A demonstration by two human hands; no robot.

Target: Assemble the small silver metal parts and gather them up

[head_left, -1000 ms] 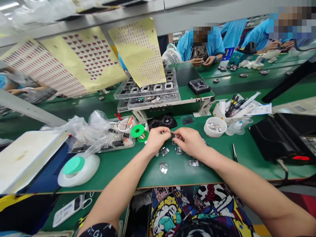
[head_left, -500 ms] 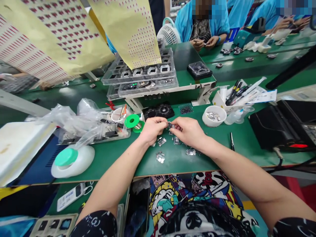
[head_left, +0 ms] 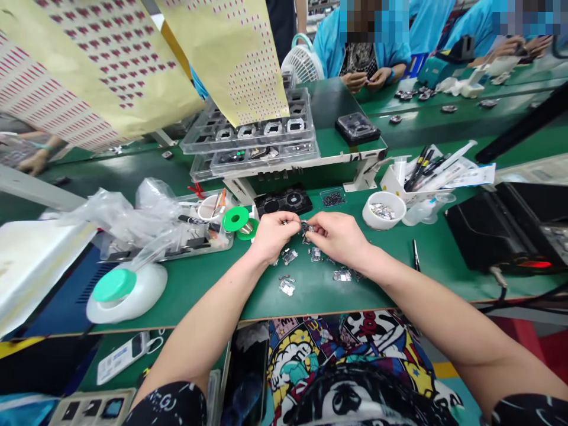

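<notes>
Mid-frame, the right hand (head_left: 339, 235) pinches a small, dark, irregular component (head_left: 305, 227) between its fingers; the left hand (head_left: 274, 235) curls beside it, grip unclear. Glossy, flat pieces (head_left: 287, 287) dot the smooth green tabletop (head_left: 252, 296).

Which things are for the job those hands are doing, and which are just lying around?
Probably for the job:
small part at the right hand's fingertips
loose parts nearby

Probably just lying around right now:
green spool
slim dark tool
green-capped bottle
white fan
</notes>
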